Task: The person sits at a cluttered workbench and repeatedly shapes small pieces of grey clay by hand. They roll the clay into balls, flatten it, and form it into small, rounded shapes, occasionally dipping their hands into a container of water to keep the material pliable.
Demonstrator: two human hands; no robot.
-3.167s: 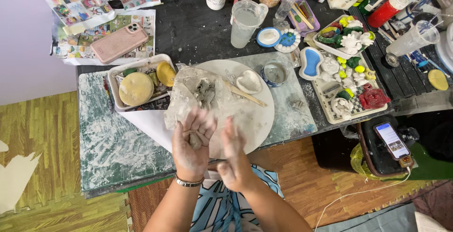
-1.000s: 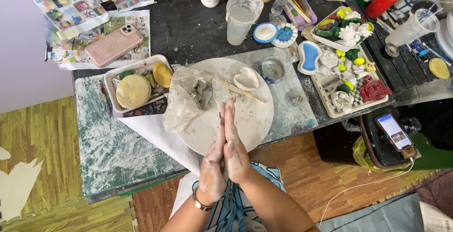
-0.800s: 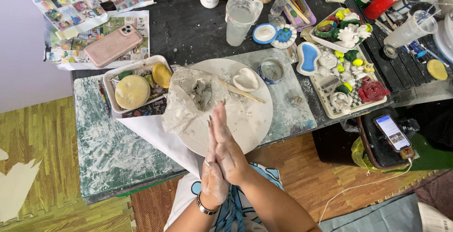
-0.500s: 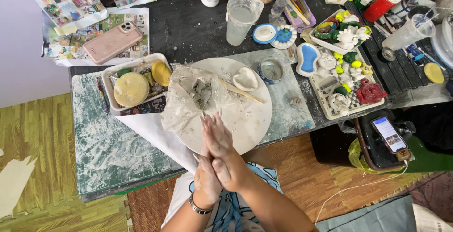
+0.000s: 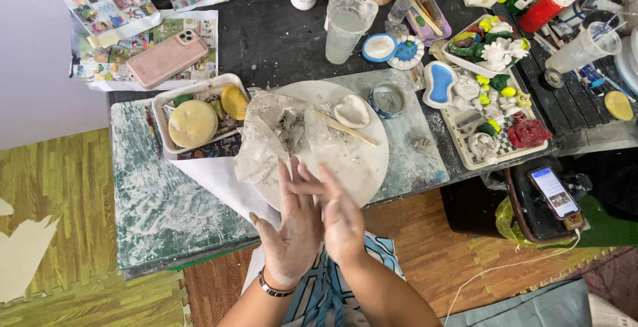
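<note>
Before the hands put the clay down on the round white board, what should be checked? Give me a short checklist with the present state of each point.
1. Left hand and right hand pressed palm to palm: ok.
2. Clay between the palms: cannot tell, it is hidden.
3. Bare spot on the round white board near the hands: ok.
4. Thin wooden stick lies across the board, apart from the hands: ok.
5. Crumpled clear plastic sheet covers the board's left part: not ok.
6. White heart-shaped clay piece sits at the far side: ok.
</note>
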